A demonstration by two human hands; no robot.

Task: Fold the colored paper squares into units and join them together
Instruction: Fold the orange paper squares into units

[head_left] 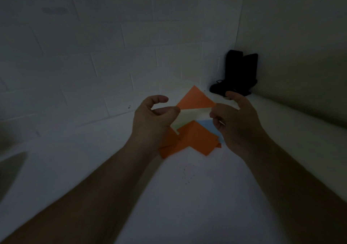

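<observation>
1. My left hand pinches the left end of a folded paper, thumb and curled fingers closed on its edge; the index finger arches free above.
2. My right hand pinches the paper's right end between thumb and fingertips, while one finger sticks up behind, clear of the sheet.
3. The paper hangs between both hands, lifted off the table. Its upper part is an orange triangle pointing away from me; below that runs a pale, whitish band, the sheet's other side, stretched from hand to hand.
4. Under it, on the table, lies a pile of squares: orange sheets overlapping at angles, partly covered by my left wrist.
5. A blue sheet peeks out beneath the orange ones, just beside my right hand. A sliver of pale green shows near my left fingers; whether it belongs to the held paper or the pile I cannot tell.
6. The table is white, with a few dark specks nearer to me than the pile.
7. Well behind my right hand, in the corner where the walls meet, stands a black object, too dark to identify.
8. The walls show a pale brick pattern. I can read no writing, label or brand anywhere; the light is dim.
</observation>
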